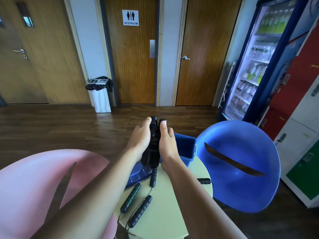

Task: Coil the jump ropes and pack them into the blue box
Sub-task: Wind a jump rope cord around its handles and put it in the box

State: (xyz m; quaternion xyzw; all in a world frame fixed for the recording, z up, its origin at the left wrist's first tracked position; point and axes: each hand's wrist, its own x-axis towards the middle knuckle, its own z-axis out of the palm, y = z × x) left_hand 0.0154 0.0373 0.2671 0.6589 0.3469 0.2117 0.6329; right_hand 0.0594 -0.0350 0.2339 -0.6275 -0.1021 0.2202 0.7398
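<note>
Both hands hold a coiled black jump rope (pixel 154 149) upright above the small round table (pixel 165 211). My left hand (pixel 140 137) presses its left side and my right hand (pixel 166 140) presses its right side, with the two handles sticking up between the fingertips. The open blue box (pixel 187 147) stands just behind my right hand. Its blue lid (pixel 138 175) lies flat on the table under my left wrist. Loose black handles lie on the table: one with green rings (pixel 130 198), a plain one (pixel 140 211), another (pixel 153 176) and one at the right edge (pixel 204 181).
A pink chair (pixel 34 187) stands at the left of the table and a blue chair (pixel 241 163) at the right. Farther off are wooden doors, a white bin (pixel 101 95), a drinks fridge (pixel 255 62) and lockers (pixel 300 135) on the right.
</note>
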